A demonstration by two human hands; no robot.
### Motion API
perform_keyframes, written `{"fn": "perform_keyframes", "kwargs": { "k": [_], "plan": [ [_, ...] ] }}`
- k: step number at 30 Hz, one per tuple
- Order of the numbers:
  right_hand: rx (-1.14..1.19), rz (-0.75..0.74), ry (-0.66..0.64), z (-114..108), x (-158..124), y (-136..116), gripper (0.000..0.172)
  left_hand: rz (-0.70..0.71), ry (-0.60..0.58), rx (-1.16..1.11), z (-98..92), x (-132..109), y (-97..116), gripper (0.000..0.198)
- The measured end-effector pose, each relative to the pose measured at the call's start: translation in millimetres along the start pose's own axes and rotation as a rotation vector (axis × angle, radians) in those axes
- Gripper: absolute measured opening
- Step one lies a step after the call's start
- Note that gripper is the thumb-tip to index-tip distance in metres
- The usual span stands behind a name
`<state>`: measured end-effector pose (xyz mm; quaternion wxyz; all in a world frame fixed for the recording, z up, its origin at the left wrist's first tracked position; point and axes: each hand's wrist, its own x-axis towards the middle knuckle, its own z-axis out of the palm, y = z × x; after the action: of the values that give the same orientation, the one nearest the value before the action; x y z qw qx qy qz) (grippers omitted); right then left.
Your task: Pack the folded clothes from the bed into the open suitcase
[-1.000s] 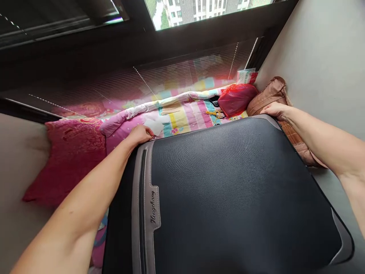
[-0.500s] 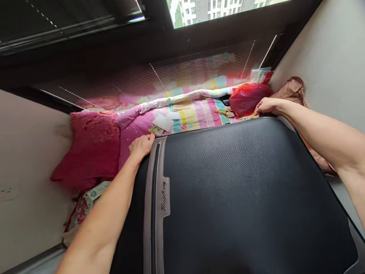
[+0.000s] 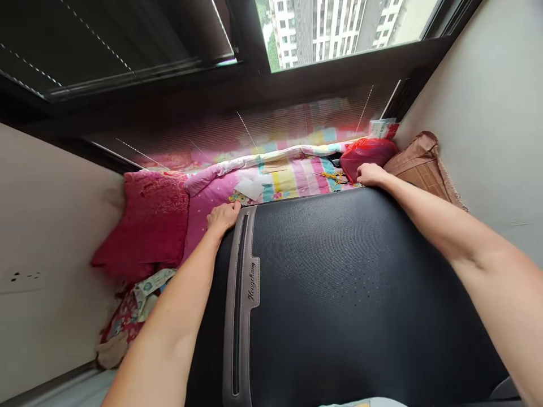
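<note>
A black fabric suitcase [image 3: 322, 282] lies in front of me. It has a grey-brown strip [image 3: 236, 316] with a zipper slot and the word Hengchang. My left hand [image 3: 224, 217] is closed on the suitcase's far edge, close to the strip's far end; its fingertips are partly hidden. At the far edge further right, my right hand [image 3: 370, 174] has its fingers bent together in a pinch. What lies between those fingers, if anything, is too small to make out. Just behind that hand is a red plastic bag [image 3: 365, 154].
Beyond the suitcase runs a striped quilt [image 3: 297, 175] with white papers [image 3: 250, 187] and yellow cords [image 3: 335, 176] on it. Crimson cushions [image 3: 148, 220] stand at left, a brown bag [image 3: 419, 164] at right. Walls flank both sides, and a dark-framed window rises behind.
My right hand has moved left along the suitcase's far edge, away from the right corner. My left hand keeps its place by the strip. The view has shifted, showing more window.
</note>
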<state>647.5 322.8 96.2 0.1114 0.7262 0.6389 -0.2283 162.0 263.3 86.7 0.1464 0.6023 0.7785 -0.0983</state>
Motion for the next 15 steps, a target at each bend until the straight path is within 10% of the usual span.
{"fn": "perform_keyframes", "kwargs": {
  "k": [7,15],
  "plan": [
    [0.073,-0.084,0.526,26.7,-98.0,39.5,0.045,0.066,0.054,-0.096,-5.4,-10.2,-0.8,0.059],
    [0.349,0.097,0.474,115.3,-267.6,167.3,0.062,0.091,0.172,-0.513,-1.9,-58.3,-59.4,0.059]
  ]
}}
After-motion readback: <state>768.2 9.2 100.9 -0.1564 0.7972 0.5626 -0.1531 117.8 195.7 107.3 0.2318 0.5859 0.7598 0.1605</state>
